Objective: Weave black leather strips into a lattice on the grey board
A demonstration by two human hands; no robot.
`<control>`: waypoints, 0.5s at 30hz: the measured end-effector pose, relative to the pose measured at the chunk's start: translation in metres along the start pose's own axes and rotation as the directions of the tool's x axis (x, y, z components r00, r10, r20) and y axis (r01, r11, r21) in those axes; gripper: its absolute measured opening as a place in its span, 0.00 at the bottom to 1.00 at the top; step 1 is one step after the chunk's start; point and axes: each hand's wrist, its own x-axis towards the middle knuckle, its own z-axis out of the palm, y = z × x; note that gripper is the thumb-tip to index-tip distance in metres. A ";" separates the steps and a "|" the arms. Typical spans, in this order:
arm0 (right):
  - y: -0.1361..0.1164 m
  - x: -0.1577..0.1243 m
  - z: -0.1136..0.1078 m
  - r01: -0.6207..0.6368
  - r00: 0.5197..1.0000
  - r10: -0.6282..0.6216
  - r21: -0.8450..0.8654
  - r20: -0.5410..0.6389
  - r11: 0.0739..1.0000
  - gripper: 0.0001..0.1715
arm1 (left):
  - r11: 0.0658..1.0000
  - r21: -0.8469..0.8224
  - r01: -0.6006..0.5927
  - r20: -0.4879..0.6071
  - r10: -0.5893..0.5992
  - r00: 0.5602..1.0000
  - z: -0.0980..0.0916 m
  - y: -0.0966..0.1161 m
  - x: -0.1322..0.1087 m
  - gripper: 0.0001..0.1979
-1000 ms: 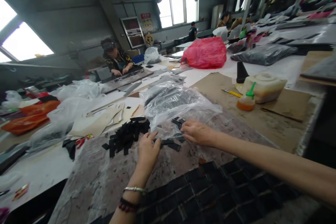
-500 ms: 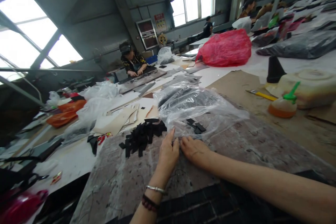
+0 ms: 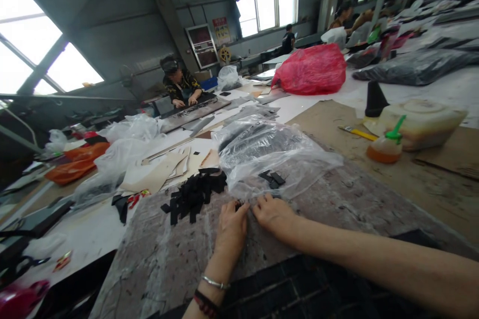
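Near the front edge of a clear plastic bag (image 3: 254, 159), my left hand (image 3: 231, 224) is closed, its thumb and fingers together around a dark bit too small to name. My right hand (image 3: 275, 215) lies just beside it with curled fingers pointing down; what they hold, if anything, is hidden. Dark pieces show through the bag, and a few small black pieces (image 3: 275, 179) lie by its near side. Left of my hands is a heap of small black strips (image 3: 196, 192). Both hands rest over a worn, stained board (image 3: 149, 254).
Black sheet pieces laid in rows (image 3: 299, 284) cover the board's near edge. At right stand a green-tipped glue bottle (image 3: 387, 145), a yellow-handled brush (image 3: 357, 132) and a plastic jug (image 3: 422, 119). Red scissors (image 3: 136, 199) lie left. A co-worker (image 3: 181, 87) works across the table.
My left hand's fingers, stretched forward before, have curled in near the thumb. My right hand stays close beside it. The view has shifted slightly to the right.
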 end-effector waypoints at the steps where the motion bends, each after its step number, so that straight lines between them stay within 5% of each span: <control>1: 0.001 -0.002 -0.001 0.008 1.000 -0.008 -0.020 0.015 1.000 0.11 | 1.000 0.021 -0.007 0.009 0.007 1.000 0.001 -0.001 0.000 0.18; 9: 0.014 -0.018 -0.007 0.111 0.994 -0.109 -0.114 0.024 0.987 0.09 | 0.976 0.204 0.074 0.007 -0.077 0.997 -0.003 0.001 0.001 0.15; 15: 0.013 -0.017 -0.003 0.114 0.993 -0.113 -0.129 0.014 0.985 0.09 | 0.947 0.321 0.000 0.047 -0.017 0.999 -0.004 0.010 0.004 0.11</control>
